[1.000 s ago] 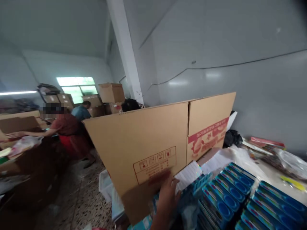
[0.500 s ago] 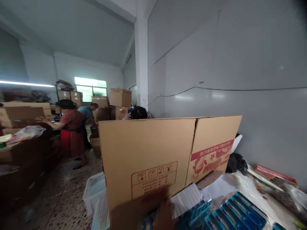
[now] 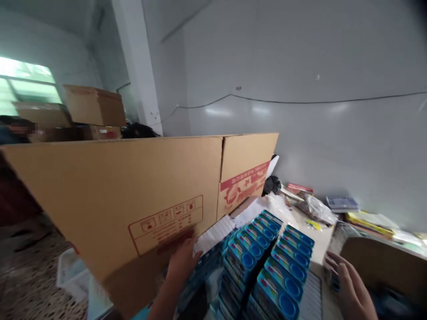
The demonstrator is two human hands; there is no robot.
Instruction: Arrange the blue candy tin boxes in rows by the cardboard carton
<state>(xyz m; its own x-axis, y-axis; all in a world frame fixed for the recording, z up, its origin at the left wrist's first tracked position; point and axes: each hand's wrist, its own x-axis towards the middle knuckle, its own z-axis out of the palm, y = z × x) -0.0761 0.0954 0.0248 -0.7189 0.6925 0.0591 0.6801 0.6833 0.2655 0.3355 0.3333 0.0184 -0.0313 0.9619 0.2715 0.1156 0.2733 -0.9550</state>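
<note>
My left hand (image 3: 182, 262) is low in front of the upright cardboard box (image 3: 110, 186), beside a row of white cards or slips (image 3: 215, 233). Its thumb stands off from the fingers, and I see nothing held in it. To its right, blue printed packs (image 3: 287, 284) lie stacked in two columns with a dark gap between them. At the right, my right hand (image 3: 353, 284) has its fingers stretched out by the near rim of an open carton (image 3: 383, 255). Something small and blue shows just below those fingers, too unclear to name.
Clear plastic bags (image 3: 320, 209), a blue-grey flat box (image 3: 342, 203) and a yellow-edged stack (image 3: 370, 224) lie along the wall. A white plastic bin (image 3: 71, 275) stands on the floor at left. Brown cartons (image 3: 96, 106) and part of another person (image 3: 15, 129) are behind.
The view has swung right and down, so the cardboard box sits further left. My right hand and the open carton have come into view. More of the blue packs show.
</note>
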